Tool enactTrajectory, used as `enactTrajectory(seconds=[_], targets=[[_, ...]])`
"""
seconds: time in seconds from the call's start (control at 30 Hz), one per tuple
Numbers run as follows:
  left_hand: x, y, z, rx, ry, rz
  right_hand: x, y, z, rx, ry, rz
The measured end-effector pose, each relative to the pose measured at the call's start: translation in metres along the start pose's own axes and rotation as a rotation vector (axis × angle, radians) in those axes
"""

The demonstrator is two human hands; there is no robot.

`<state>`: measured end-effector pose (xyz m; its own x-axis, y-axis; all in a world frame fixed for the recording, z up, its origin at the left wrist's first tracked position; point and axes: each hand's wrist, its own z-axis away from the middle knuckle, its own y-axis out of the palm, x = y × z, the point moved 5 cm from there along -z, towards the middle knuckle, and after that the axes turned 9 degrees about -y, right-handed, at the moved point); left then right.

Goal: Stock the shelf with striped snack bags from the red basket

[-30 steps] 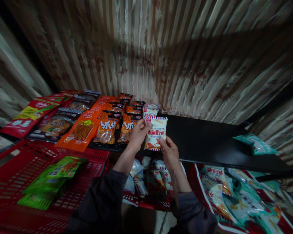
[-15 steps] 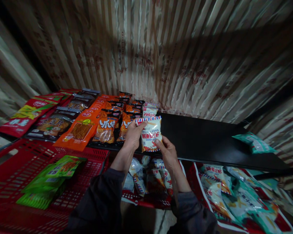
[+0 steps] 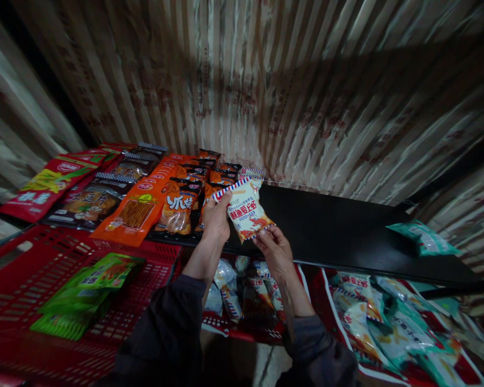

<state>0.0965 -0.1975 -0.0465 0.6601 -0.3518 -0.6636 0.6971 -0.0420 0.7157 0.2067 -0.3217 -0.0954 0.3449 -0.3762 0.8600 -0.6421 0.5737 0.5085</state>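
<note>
Between my two hands is a white snack bag [image 3: 247, 210] with red lettering and a red-and-blue striped edge, tilted to one side over the front of the black shelf [image 3: 326, 226]. My left hand [image 3: 216, 217] pinches its upper left corner. At the lower right edge, the fingers of my right hand [image 3: 274, 244] close on the bag. Another striped white bag [image 3: 252, 173] shows behind it at the back of the shelf, mostly hidden. Just left of my left hand lie orange-and-black snack bags [image 3: 178, 208].
Farther left are an orange packet [image 3: 131, 217], dark brown packets [image 3: 89, 201] and red packets [image 3: 44, 185]. A teal bag [image 3: 425, 239] lies at the shelf's right end. Below stand red baskets, one with green packets [image 3: 89, 290], others with white bags [image 3: 258, 298] and teal bags [image 3: 411, 325].
The white snack bag has tilted, its right side rising. My right hand has slid from the bag's front to its lower right edge; my left hand has shifted slightly left.
</note>
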Motion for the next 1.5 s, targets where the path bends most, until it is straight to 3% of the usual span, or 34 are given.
enactTrajectory(seconds=[0.37,0.7,0.9,1.2,1.37,1.5], targets=[[-0.001,0.01,0.007,0.127,-0.03,-0.055,0.005,-0.001,0.001,-0.047,0.03,0.014],[0.001,0.012,0.008,0.171,-0.085,-0.037,0.014,-0.007,-0.005,-0.077,-0.084,0.025],[0.003,0.011,0.008,0.135,-0.135,-0.142,0.039,-0.007,-0.001,-0.034,-0.433,0.251],[0.004,0.015,0.013,0.162,-0.186,-0.104,0.067,0.015,0.034,0.149,-1.172,0.957],[0.003,0.016,0.017,0.207,-0.284,-0.092,0.065,0.023,0.04,0.204,-1.329,1.117],[0.004,0.015,0.017,0.234,-0.284,-0.139,0.06,0.025,0.04,0.231,-1.372,1.166]])
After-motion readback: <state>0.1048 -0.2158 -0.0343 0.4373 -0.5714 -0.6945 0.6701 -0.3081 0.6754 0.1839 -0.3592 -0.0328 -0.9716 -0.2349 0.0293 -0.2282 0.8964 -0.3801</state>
